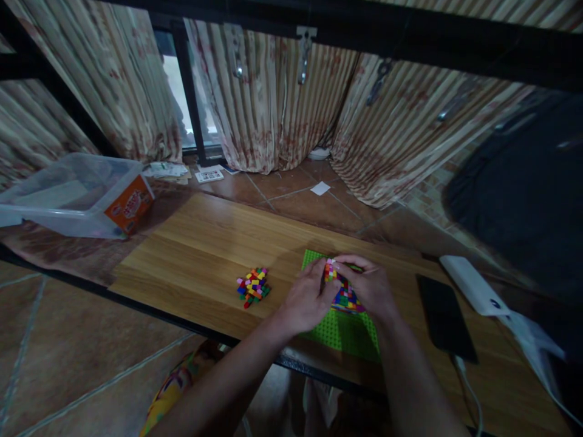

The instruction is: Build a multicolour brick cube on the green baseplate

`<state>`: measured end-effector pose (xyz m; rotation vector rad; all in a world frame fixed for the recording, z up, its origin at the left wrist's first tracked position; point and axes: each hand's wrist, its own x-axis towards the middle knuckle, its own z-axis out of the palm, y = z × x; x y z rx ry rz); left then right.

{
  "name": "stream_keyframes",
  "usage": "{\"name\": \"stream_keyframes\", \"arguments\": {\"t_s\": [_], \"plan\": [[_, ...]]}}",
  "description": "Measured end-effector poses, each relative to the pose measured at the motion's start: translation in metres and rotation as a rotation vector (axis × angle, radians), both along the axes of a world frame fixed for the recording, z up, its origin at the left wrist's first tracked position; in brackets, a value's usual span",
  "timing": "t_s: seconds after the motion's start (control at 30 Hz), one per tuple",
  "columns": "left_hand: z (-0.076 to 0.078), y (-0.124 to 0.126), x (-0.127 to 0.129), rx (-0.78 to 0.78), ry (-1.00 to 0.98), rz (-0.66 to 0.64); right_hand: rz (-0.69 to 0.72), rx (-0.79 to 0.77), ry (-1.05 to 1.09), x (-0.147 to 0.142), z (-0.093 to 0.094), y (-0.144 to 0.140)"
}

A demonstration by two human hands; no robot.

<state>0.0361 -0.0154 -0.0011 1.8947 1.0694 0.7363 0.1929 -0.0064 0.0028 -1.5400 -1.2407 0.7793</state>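
**Two hands at a brick build on the green baseplate**

Two hands meet over a green baseplate (339, 331) that lies flat on the wooden worktop (195, 255), near its front edge. On the plate sits a multicoloured brick build (345, 296), partly covered by both hands.

Left hand (304, 300): it rests at the left side of the build, fingers curled in toward its upper left corner. The grip is closed, fingertips touching the bricks; whether it holds a separate brick cannot be told.

Right hand (371, 285): it arches over the build from the right, thumb and forefinger pinched at the same upper corner. The grip is closed on the build's top edge.

A loose pile of coloured bricks (253, 286) lies on the worktop to the left of the plate, apart from it and from the left hand.

A dark phone (445, 318) lies to the right of the plate, with a white power bank (473, 285) beyond it. A clear plastic box (73, 194) stands on the floor at far left, in front of the striped curtains (273, 103).
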Motion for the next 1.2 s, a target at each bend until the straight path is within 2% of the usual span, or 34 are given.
{"name": "stream_keyframes", "arguments": {"t_s": [0.2, 0.4, 0.57, 0.97, 1.2], "plan": [[0.003, -0.004, 0.001, 0.094, 0.138, 0.005, 0.029, -0.042, 0.042, 0.002, -0.001, 0.0], [0.005, -0.007, 0.002, 0.167, 0.164, 0.017, 0.044, -0.062, 0.038, 0.001, 0.0, 0.0], [0.007, -0.009, 0.003, 0.184, 0.192, 0.052, 0.061, -0.063, 0.001, 0.001, 0.003, 0.0], [0.013, -0.008, 0.004, 0.195, 0.266, 0.042, 0.075, -0.059, -0.003, 0.002, 0.001, 0.002], [0.014, -0.008, 0.005, 0.195, 0.27, 0.051, 0.145, -0.056, -0.031, 0.005, 0.0, 0.004]]}}
